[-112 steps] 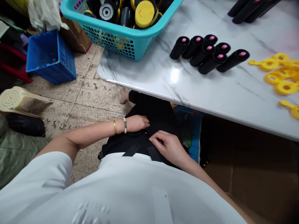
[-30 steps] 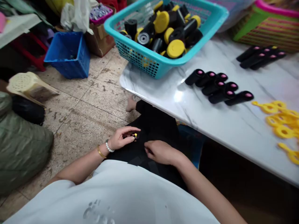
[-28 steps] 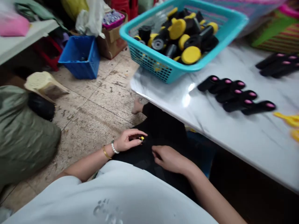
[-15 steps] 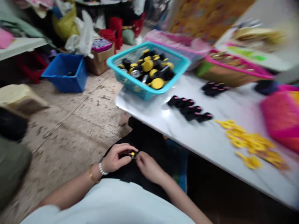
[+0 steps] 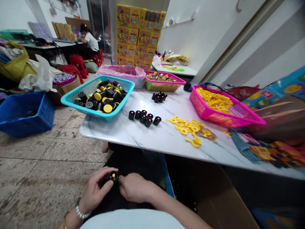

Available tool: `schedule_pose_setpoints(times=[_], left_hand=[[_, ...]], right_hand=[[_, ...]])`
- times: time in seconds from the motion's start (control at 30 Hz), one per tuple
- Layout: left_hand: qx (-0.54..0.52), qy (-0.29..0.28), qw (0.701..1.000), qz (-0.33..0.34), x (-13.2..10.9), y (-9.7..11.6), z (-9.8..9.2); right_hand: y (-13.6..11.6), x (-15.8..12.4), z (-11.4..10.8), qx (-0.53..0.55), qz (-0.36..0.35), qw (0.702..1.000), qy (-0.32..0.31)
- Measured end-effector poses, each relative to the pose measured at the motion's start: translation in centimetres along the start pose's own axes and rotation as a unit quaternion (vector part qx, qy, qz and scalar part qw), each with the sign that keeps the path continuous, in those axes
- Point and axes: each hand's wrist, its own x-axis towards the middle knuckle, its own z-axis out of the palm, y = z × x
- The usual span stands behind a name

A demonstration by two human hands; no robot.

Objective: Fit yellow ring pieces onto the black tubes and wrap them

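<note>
Over my lap, my left hand curls round a small black cylinder with a yellow centre. My right hand is closed beside it, fingertips touching the same piece. Ahead on the white marble table stand several black tubes with pink tops, with a second cluster of such tubes further back. A teal basket of black and yellow parts sits at the table's left corner. Loose yellow rings lie to the right of the tubes.
A pink basket of yellow rings stands at the table's right, another pink basket at the back. A blue crate rests on the tiled floor at left. A cardboard box sits under the table. A person sits far off.
The view has lifted from my lap to take in the whole table and room. My right hand moved over to meet the left on the small black and yellow piece.
</note>
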Motion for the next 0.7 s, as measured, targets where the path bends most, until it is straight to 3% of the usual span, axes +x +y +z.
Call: schedule_pose_setpoints(times=[0.13, 0.2, 0.33, 0.4, 0.53, 0.7], left_hand=[[0.004, 0.000, 0.999, 0.033, 2.5, 1.4, 0.3], [0.006, 0.007, 0.999, 0.050, 4.1, 2.6, 0.6], [0.004, -0.006, 0.993, 0.117, 7.8, 6.0, 1.8], [0.017, -0.009, 0.987, 0.161, 9.7, 7.7, 2.4], [0.046, -0.006, 0.971, 0.233, 12.7, 10.0, 3.4], [0.056, -0.019, 0.962, 0.265, 14.3, 10.0, 3.8]], right_hand=[[0.4, -3.3, -1.7, 0.073, -0.034, 0.995, 0.053], [0.6, -5.4, -3.5, 0.153, -0.080, 0.972, 0.158], [1.0, -8.3, -8.0, 0.196, -0.153, 0.836, 0.489], [1.2, -8.3, -9.8, 0.167, -0.158, 0.788, 0.571], [1.6, -6.8, -11.5, 0.127, -0.122, 0.770, 0.613], [3.0, -5.0, -11.4, 0.127, -0.084, 0.788, 0.596]])
